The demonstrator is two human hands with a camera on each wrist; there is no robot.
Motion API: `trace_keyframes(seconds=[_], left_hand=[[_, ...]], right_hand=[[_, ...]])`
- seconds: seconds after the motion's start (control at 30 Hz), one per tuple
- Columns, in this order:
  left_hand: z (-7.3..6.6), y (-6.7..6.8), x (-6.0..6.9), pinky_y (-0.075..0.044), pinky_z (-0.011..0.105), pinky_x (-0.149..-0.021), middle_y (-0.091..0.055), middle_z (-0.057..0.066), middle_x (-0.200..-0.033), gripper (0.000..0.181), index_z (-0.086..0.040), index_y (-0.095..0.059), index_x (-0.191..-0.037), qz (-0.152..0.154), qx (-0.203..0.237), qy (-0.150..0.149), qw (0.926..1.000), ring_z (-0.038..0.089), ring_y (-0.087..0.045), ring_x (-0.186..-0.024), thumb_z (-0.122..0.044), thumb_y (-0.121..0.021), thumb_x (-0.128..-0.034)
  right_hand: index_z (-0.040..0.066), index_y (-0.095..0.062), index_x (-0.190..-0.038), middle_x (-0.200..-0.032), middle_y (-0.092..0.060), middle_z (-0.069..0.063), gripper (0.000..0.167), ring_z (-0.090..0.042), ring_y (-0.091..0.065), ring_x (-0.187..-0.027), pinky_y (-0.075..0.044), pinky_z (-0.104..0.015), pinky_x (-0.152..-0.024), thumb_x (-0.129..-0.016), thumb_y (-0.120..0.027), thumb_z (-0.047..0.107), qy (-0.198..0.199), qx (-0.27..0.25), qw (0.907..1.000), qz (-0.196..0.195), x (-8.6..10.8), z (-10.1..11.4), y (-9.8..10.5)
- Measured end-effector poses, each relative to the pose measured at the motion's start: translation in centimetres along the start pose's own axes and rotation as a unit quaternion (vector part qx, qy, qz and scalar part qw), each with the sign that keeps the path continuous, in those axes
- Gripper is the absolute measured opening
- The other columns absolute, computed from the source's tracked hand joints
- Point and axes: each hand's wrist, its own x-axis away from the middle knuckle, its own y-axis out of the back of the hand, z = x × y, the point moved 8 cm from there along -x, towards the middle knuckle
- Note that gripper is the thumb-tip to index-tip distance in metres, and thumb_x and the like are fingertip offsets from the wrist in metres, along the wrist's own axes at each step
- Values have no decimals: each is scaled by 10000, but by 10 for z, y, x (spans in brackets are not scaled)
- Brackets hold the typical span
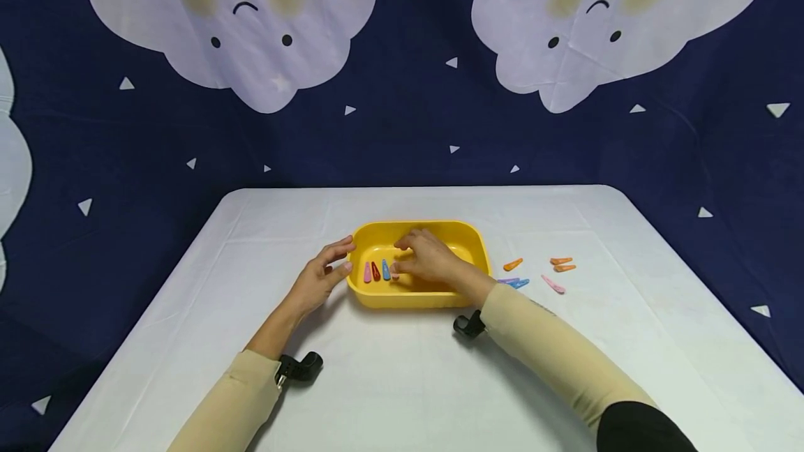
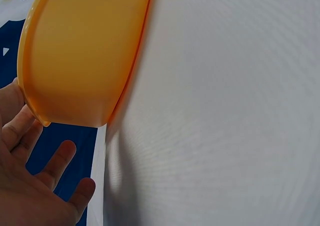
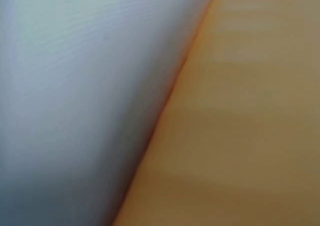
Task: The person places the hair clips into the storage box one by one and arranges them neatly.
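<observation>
A yellow tray (image 1: pixel 411 300) stands on the white table. Inside it, toward the left, lie a pink clip (image 1: pixel 367 272), a red clip (image 1: pixel 375 271) and a blue clip (image 1: pixel 386 270) in a row. My right hand (image 1: pixel 430 257) is over the tray, its thumb at another small pink clip (image 1: pixel 394 275) that is mostly hidden, its other fingers apart from the thumb. My left hand (image 1: pixel 317 283) touches the tray's left end with relaxed fingers; in the left wrist view, fingers of this hand (image 2: pixel 30 166) meet the tray rim (image 2: pixel 24 51) and others are spread.
Right of the tray lie several clips: an orange one (image 1: pixel 512 264), a pair of orange ones, a pink one (image 1: pixel 553 284), and purple and blue ones (image 1: pixel 518 284) partly behind my right forearm. A dark blue cloth with clouds (image 1: pixel 402 124) hangs behind the table (image 1: pixel 402 382).
</observation>
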Motion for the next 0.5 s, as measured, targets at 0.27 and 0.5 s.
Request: trace_keyframes(seconds=[0.27, 0.5], left_hand=[[1, 0, 0, -296, 485, -1042, -344, 48, -1531, 387, -39, -499, -1334, -1, -1, 0, 10000, 330, -385, -1348, -150, -528, -965], [-2, 1, 0, -319, 390, -991, -352, 63, -1524, 385, -31, -503, -1329, -15, -41, -66, 10000, 333, -403, -1333, -147, -531, -963]], right_hand=[[105, -600, -1250, -1245, -595, -62, 506, -227, -474, -1207, -394, -398, -1053, -843, -683, 394, 23, -211, 9998, -52, 4, 3, 12], [101, -587, -1268, -1210, -588, -67, 523, -225, -481, -1139, -436, -387, -998, -848, -680, 399, 114, -328, 9991, -251, 10, 3, 29]])
